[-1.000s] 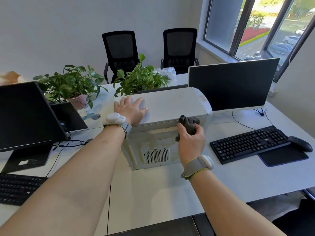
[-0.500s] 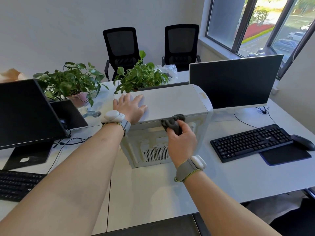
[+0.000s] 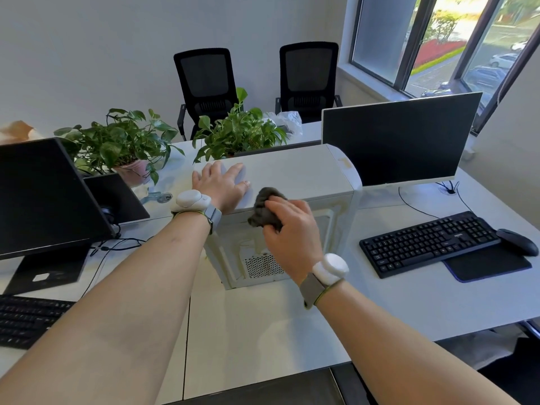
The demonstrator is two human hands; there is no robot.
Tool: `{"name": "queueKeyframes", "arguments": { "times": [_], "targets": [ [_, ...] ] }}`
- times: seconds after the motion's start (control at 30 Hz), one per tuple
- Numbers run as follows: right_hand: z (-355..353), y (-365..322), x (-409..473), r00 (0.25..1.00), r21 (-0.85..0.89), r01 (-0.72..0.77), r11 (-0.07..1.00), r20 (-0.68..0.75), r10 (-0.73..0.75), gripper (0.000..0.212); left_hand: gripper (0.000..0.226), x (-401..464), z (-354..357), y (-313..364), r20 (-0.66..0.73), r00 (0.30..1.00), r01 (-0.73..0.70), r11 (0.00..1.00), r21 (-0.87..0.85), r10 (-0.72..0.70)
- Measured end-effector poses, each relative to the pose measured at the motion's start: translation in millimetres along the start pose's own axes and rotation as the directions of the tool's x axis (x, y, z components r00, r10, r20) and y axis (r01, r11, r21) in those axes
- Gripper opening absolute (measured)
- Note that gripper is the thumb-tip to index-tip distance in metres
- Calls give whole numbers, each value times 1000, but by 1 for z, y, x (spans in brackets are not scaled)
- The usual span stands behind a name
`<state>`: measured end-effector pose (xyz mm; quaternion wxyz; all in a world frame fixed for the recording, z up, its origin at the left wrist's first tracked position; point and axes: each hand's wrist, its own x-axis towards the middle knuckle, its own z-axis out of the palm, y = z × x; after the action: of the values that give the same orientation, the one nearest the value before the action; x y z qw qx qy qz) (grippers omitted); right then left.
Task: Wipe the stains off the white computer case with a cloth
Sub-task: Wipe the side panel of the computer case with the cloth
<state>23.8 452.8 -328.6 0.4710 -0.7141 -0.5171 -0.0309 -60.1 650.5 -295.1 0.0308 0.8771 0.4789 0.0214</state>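
Observation:
The white computer case (image 3: 295, 173) lies on its side on the desk, its yellowed rear panel with a perforated vent facing me. My left hand (image 3: 220, 184) rests flat, fingers spread, on the case's upper face near its left end. My right hand (image 3: 289, 222) grips a bunched dark grey cloth (image 3: 264, 210) and holds it against the near top edge of the case, just right of my left hand. Yellowish stains show on the rear panel and near the case's right end.
A monitor (image 3: 400, 138) stands right behind the case; a black keyboard (image 3: 429, 244), mouse (image 3: 517, 241) and mouse pad sit at right. Another monitor (image 3: 43, 197) and keyboard (image 3: 26, 317) are at left. Two potted plants (image 3: 239, 130) and two black chairs stand behind.
My right hand has slid the cloth leftward along the case's near top edge, from the right part toward my left hand. My left hand has stayed flat on the case.

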Motion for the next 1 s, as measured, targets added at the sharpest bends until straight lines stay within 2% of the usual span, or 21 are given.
{"name": "queueKeyframes", "arguments": {
  "times": [0.1, 0.23, 0.3, 0.4, 0.53, 0.67, 0.73, 0.83, 1.0],
  "targets": [
    [14, 1, -4, 971, -95, 227, 969, 101, -218, 34, 58, 0, -3, 1, 14, 1000, 1, 1000, 1, -1],
    [12, 22, -4, 964, -227, 259, 939, 119, -237, 31, 58, -2, -4, 1, 24, 1000, 4, 1000, 10, -4],
    [7, 34, -8, 975, -284, 210, 936, 138, -176, 28, 58, -2, -4, 1, 20, 1000, -4, 1000, 17, 4],
    [-4, 35, -16, 994, -241, 83, 967, 94, -62, 18, 57, -2, -3, 1, 12, 1000, -4, 1000, 21, 4],
    [-12, 30, -13, 991, -154, 134, 979, -8, -136, 28, 56, -3, -3, 2, 8, 1000, -1, 1000, 19, 1],
    [-12, 39, -17, 991, -169, 0, 986, 130, 23, 23, 56, -2, -2, 1, 8, 1000, -6, 1000, 19, 6],
    [-15, 39, -18, 995, -152, -51, 987, 72, 63, 21, 56, -2, -2, 1, 7, 1000, -2, 1000, 12, 2],
    [-19, 43, -12, 996, -118, -72, 990, -60, 66, 34, 56, -1, -1, 1, 13, 1000, -2, 1000, 5, 2],
    [-26, 50, -18, 985, -141, -150, 978, 58, 160, 35, 57, 0, -1, -1, 10, 1000, -9, 1000, 14, 9]
  ]
}}
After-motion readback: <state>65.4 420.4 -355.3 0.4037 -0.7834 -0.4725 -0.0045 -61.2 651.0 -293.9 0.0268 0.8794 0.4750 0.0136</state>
